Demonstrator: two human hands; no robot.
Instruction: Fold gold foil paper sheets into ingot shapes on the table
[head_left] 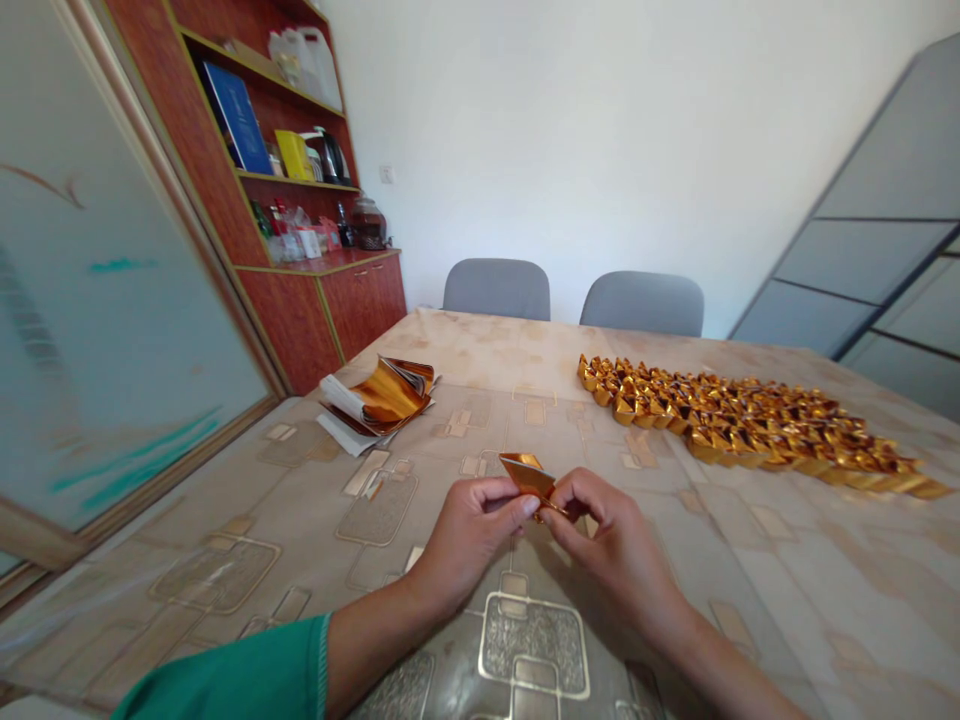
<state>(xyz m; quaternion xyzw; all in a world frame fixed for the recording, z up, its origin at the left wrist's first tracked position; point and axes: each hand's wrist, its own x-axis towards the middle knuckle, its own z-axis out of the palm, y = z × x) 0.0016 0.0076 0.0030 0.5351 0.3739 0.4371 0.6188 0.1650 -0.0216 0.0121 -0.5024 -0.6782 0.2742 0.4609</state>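
Note:
Between my two hands is a piece of shiny gold foil paper (529,476), partly folded, with a pointed flap standing up. My left hand (487,522) pinches its lower left side between thumb and fingers. On the other side, my right hand (600,515) grips the lower right edge, thumb and forefinger closed on it. Both hands are just above the patterned tablecloth, near the middle of the table. A loose stack of gold foil sheets (397,392), pale on the back, lies to the left. To the right, many folded gold paper pieces (750,420) stand packed in rows.
The table (487,345) has a clear patterned cover. Two grey chairs (496,288) stand at its far side against the white wall. At the left are a sliding glass door (112,300) and a red-brown cabinet (360,300) with bottles and a kettle. A grey cabinet (892,190) stands at right.

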